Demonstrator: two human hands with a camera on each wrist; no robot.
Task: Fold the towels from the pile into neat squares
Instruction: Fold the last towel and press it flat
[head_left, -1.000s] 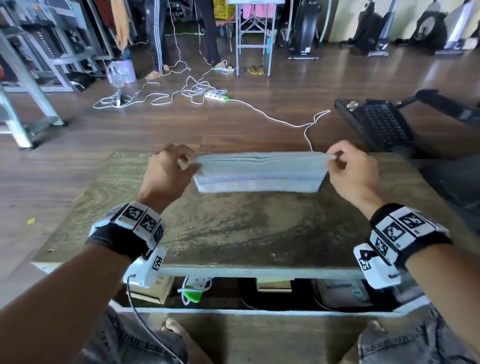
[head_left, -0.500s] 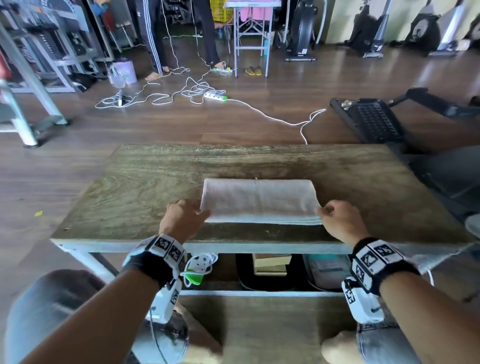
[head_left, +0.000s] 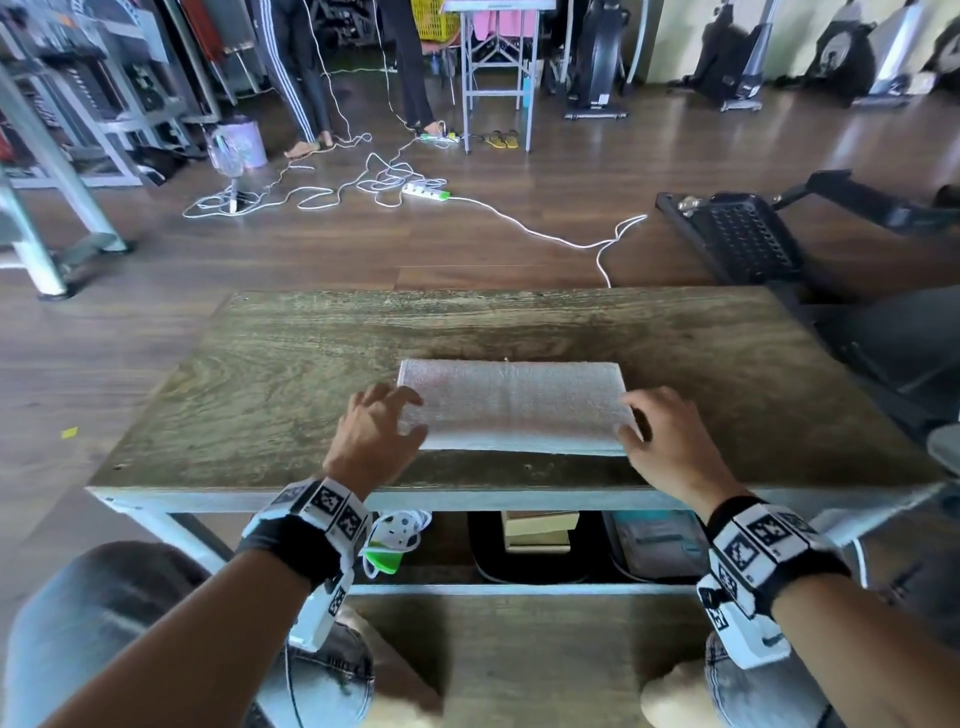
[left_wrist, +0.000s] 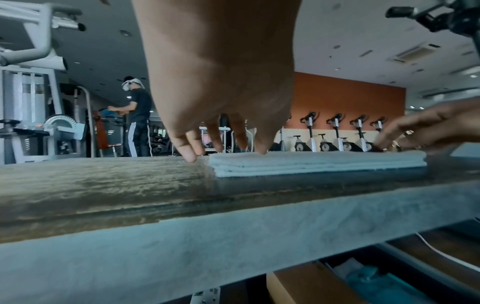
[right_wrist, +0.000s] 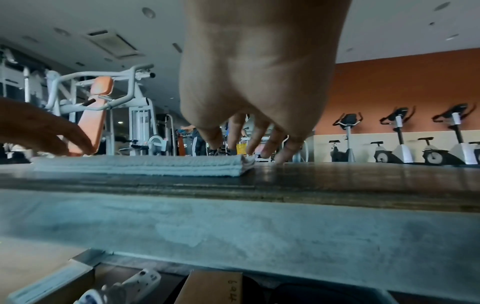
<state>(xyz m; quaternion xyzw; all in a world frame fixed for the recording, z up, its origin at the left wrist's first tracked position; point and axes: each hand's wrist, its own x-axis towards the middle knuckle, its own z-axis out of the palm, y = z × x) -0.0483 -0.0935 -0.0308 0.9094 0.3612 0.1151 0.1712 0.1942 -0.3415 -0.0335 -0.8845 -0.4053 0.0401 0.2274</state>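
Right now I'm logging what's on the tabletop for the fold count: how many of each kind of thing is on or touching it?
Folded towel: 1
Hands on the towel's ends: 2, left hand and right hand
Total: 3, all on the wooden table. No towel pile shows on the table.

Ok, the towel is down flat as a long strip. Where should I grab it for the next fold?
Probably one short end. The towel lies flat on the table, long side left to right, layers stacked. The right hand is at the right end: slide fingers under that edge from the right, thumb on top, and carry it over toward the left hand.
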